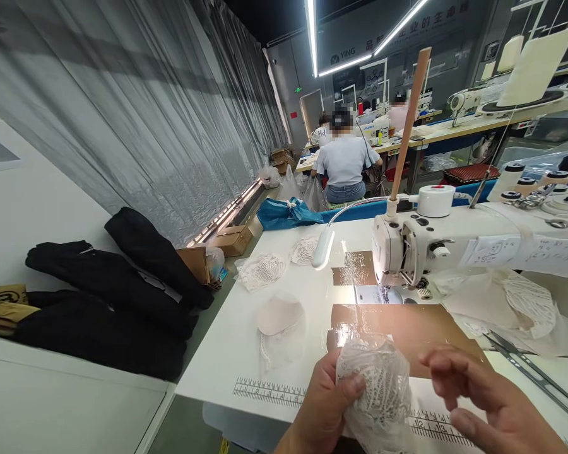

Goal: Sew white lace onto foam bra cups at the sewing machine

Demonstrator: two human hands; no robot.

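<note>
My left hand (322,403) grips a white lace fabric piece (381,391) near the front edge of the white sewing table (231,353). My right hand (492,403) hovers just right of the lace with fingers spread and holds nothing. Beyond them the white sewing machine (454,249) stands over the brown taped area (407,325) of the table. A white fabric cup piece (279,321) lies left of the hands, and two more lace pieces (262,271) lie farther back.
Scissors (534,375) lie at the right by a pile of white fabric (520,302). A printed ruler (269,392) runs along the table front. Black bundles (113,296) sit on the left counter. A person (344,162) sits at a far table, back turned.
</note>
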